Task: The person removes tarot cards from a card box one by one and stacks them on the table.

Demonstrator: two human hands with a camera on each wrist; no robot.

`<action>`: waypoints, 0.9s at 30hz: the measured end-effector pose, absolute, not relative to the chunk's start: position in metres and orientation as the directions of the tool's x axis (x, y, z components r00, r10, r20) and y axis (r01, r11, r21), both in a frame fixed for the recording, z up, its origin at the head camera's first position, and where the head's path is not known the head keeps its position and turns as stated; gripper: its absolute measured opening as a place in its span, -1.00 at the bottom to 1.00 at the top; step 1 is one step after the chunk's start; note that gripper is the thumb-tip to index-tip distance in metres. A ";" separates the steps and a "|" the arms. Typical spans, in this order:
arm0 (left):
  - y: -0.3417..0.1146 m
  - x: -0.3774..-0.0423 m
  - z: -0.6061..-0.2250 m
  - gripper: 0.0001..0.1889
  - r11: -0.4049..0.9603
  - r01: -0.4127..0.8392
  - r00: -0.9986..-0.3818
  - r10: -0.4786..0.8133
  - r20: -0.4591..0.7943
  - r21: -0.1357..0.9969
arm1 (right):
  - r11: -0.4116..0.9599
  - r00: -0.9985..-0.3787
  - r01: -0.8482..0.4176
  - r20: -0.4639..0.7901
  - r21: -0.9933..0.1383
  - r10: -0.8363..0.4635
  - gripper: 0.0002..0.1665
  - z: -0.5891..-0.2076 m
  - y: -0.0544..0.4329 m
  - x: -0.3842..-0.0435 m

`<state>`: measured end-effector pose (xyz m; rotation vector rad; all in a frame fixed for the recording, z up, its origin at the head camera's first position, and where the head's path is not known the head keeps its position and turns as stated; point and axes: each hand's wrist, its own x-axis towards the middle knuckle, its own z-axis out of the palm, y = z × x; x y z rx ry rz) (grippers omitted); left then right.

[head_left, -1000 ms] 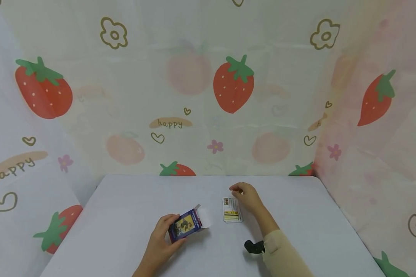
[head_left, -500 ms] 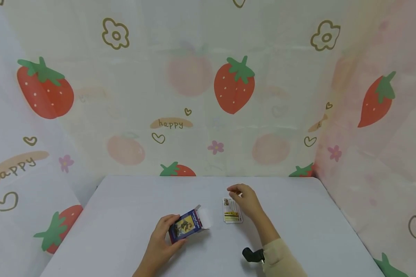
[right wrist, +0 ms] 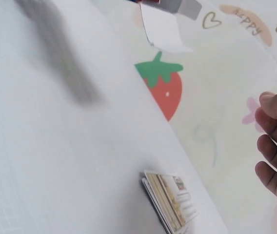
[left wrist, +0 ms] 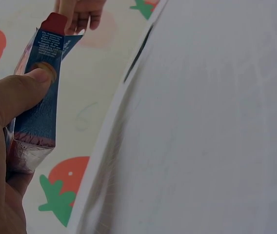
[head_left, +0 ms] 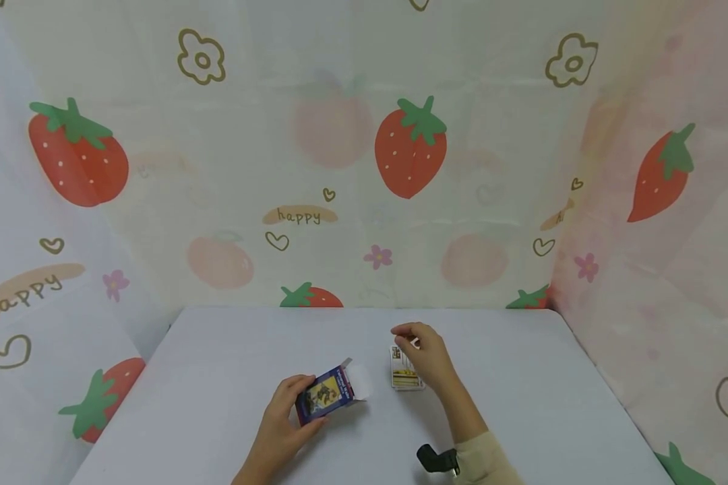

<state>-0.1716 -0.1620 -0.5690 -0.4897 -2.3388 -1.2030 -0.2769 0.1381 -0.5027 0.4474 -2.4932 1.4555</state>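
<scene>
My left hand [head_left: 282,417] grips a small blue card box [head_left: 325,396] with a yellow picture on its face, thumb on one side and fingers on the other. The box tilts up to the right, and its white flap [head_left: 358,381] stands open toward the cards. In the left wrist view the thumb presses the narrow side of the box [left wrist: 40,109]. A stack of printed cards [head_left: 403,378] lies on the table, partly covered by my right hand [head_left: 427,353]. That hand hovers over the stack's far end, fingers loosely bent and holding nothing.
A white cloth covers the table [head_left: 206,404]. Its back edge meets a curtain [head_left: 340,269] printed with strawberries, and similar curtains stand at the left and right. A black device [head_left: 435,459] sticks out from the right sleeve [head_left: 485,461].
My right hand has drifted slightly left over the card stack, its forearm and the black device shifting left and toward me. The left hand and the box have stayed put.
</scene>
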 end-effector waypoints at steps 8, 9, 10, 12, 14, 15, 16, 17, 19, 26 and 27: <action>-0.161 -0.170 -0.564 -0.16 0.582 0.474 -0.846 0.096 0.524 0.660 | 0.439 -0.912 -0.409 0.378 -0.800 -0.161 -0.85 -0.496 0.128 -0.260; -0.161 -0.169 -0.563 -0.16 0.584 0.472 -0.848 0.096 0.521 0.661 | 0.435 -0.912 -0.410 0.378 -0.802 -0.161 -0.85 -0.496 0.126 -0.258; -0.161 -0.169 -0.563 -0.16 0.585 0.468 -0.850 0.095 0.518 0.662 | 0.428 -0.912 -0.409 0.378 -0.806 -0.161 -0.85 -0.495 0.125 -0.256; -0.161 -0.169 -0.563 -0.16 0.588 0.467 -0.851 0.095 0.517 0.660 | 0.419 -0.915 -0.403 0.371 -0.814 -0.159 -0.85 -0.494 0.122 -0.253; -0.161 -0.170 -0.564 -0.15 0.589 0.468 -0.850 0.096 0.518 0.659 | 0.410 -0.915 -0.402 0.371 -0.819 -0.157 -0.84 -0.493 0.119 -0.250; -0.161 -0.170 -0.564 -0.15 0.586 0.471 -0.849 0.097 0.520 0.659 | 0.404 -0.916 -0.401 0.371 -0.822 -0.155 -0.84 -0.493 0.118 -0.248; -0.161 -0.170 -0.565 -0.15 0.585 0.475 -0.847 0.099 0.523 0.658 | 0.399 -0.917 -0.399 0.369 -0.826 -0.153 -0.85 -0.493 0.116 -0.247; -0.162 -0.171 -0.565 -0.15 0.580 0.480 -0.844 0.101 0.527 0.658 | 0.396 -0.918 -0.397 0.367 -0.828 -0.152 -0.85 -0.493 0.115 -0.245; -0.162 -0.171 -0.566 -0.14 0.571 0.490 -0.839 0.105 0.533 0.658 | 0.391 -0.921 -0.389 0.357 -0.834 -0.154 -0.85 -0.492 0.112 -0.242; -0.162 -0.171 -0.567 -0.14 0.563 0.501 -0.833 0.108 0.543 0.658 | 0.387 -0.915 -0.404 0.364 -0.829 -0.177 -0.85 -0.491 0.104 -0.235; -0.162 -0.171 -0.567 -0.14 0.564 0.502 -0.832 0.108 0.544 0.656 | 0.388 -0.912 -0.410 0.368 -0.826 -0.180 -0.85 -0.491 0.103 -0.235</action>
